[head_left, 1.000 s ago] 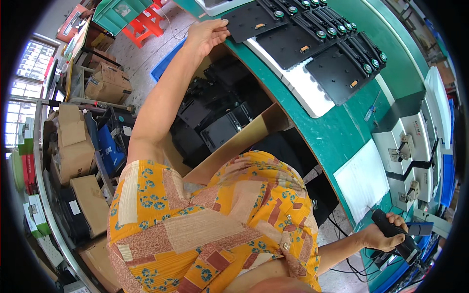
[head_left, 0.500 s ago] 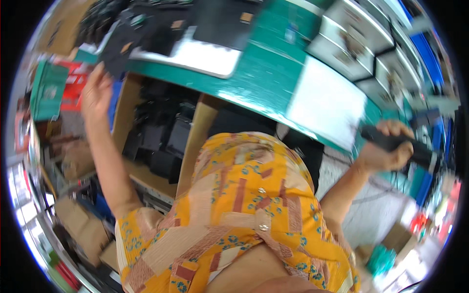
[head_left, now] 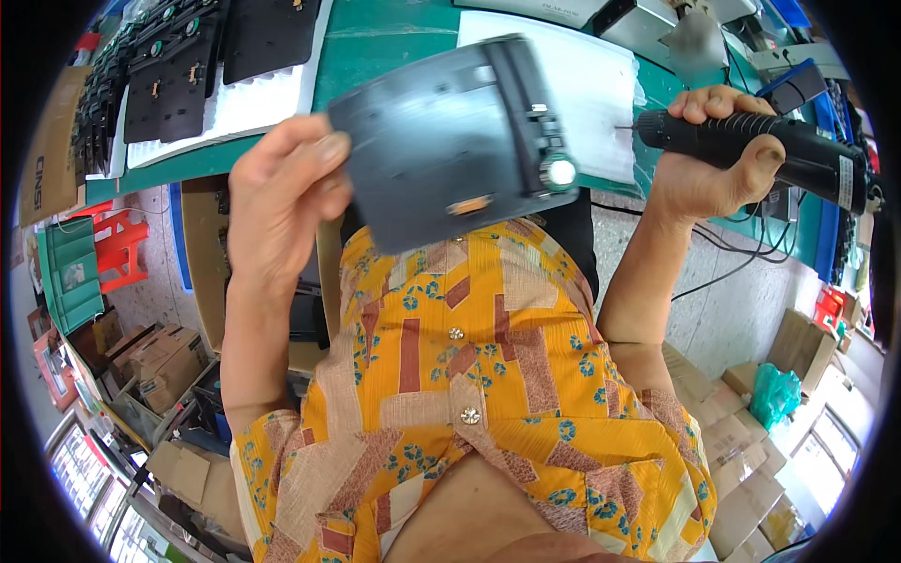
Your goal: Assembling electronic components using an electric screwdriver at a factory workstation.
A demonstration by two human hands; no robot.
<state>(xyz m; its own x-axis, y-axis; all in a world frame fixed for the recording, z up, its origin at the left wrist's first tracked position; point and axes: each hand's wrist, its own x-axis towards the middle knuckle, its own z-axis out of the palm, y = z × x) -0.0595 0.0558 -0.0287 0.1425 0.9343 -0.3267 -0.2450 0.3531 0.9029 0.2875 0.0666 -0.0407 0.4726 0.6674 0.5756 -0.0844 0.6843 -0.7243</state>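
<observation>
My left hand [head_left: 277,202] pinches the left edge of a flat black plastic panel [head_left: 427,150] and holds it tilted in the air before my body. Along its right side runs a raised bar ending in a round silvery part [head_left: 558,173], and a small orange-brown piece [head_left: 469,205] sits near its lower edge. In my right hand [head_left: 704,183], fingers wrapped round it, is a black electric screwdriver [head_left: 793,150]; its thin bit points left, toward the panel but apart from it. A white foam sheet [head_left: 601,103] lies on the green bench behind them.
Several similar black panels [head_left: 167,98] lie at the bench's left on white foam [head_left: 267,103]. Metal boxes [head_left: 648,42] stand at the back right. Cables [head_left: 732,267] hang below the screwdriver. An open carton [head_left: 202,230] stands under the bench, and a red stool [head_left: 122,249] stands left.
My left hand has come from the far left toward the middle and now holds a black panel. The right hand, still gripping the screwdriver, appears higher in view. The whole view has shifted.
</observation>
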